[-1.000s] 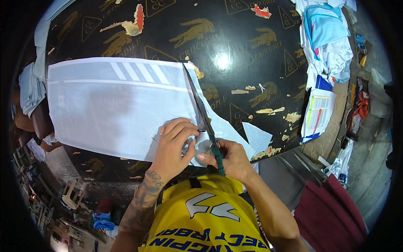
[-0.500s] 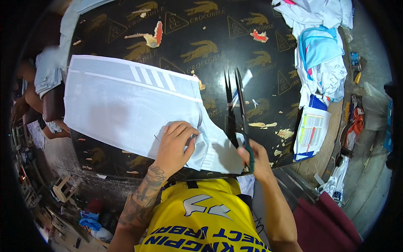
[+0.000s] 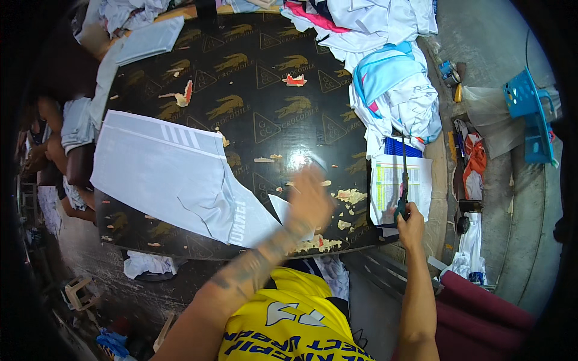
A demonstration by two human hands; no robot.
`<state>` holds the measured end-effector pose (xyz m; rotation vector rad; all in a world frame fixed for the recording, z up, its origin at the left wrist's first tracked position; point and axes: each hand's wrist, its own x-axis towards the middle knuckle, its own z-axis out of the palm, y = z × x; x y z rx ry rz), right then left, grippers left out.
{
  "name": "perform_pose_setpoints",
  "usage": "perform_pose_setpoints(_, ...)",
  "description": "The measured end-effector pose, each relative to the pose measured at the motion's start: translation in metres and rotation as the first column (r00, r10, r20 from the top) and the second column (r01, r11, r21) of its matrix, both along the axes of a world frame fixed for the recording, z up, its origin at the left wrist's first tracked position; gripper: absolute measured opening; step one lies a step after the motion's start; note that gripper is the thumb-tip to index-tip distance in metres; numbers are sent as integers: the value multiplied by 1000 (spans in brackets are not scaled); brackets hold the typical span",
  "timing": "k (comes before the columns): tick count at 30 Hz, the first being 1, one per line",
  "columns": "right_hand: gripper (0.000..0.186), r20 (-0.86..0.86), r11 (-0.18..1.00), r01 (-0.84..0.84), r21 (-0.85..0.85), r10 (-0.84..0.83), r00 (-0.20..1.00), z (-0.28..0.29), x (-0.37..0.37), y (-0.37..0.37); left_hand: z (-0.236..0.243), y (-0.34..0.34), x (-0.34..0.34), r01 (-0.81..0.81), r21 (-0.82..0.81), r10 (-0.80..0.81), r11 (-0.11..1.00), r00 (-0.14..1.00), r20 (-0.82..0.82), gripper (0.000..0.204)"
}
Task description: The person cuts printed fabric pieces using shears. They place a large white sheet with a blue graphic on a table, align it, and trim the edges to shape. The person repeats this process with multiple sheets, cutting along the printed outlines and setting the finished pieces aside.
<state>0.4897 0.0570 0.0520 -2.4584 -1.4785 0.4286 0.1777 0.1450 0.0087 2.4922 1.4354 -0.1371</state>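
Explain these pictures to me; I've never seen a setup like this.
There is no machine here: a person works with two bare hands. Every picture comes from the left of two wide fisheye cameras worn on the head, looking down, so straight edges bend near the rim. On the dark, chipped table lies a white cloth, with a small scrap beside it. The right hand holds scissors, seen over a printed sheet. A pile of clothes sits beyond. The left hand is blurred over the scrap; whether it holds anything, I can't tell.
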Motion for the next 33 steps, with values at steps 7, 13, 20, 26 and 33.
perform_pose_setpoints(7,41,-35,969,-24,247,34,999,-28,6,-24,31,-100,-52,408,-380,92,830,572,815,36)
perform_pose_setpoints(13,27,-441,892,-395,221,452,776,-7,-125,39,-40,-58,-299,-898,200,778,392,439,450,35)
perform_pose_setpoints(20,24,-242,681,-730,50,718,653,-61,-249,87,-35,-61,-239,-746,152,652,648,647,394,29)
perform_pose_setpoints(26,13,-716,850,-449,274,492,495,-33,-190,78,16,-97,-143,-484,-280,541,829,569,620,33)
perform_pose_setpoints(33,13,-808,968,-220,120,224,545,47,-184,79,10,-88,-145,-260,17,218,965,843,491,56)
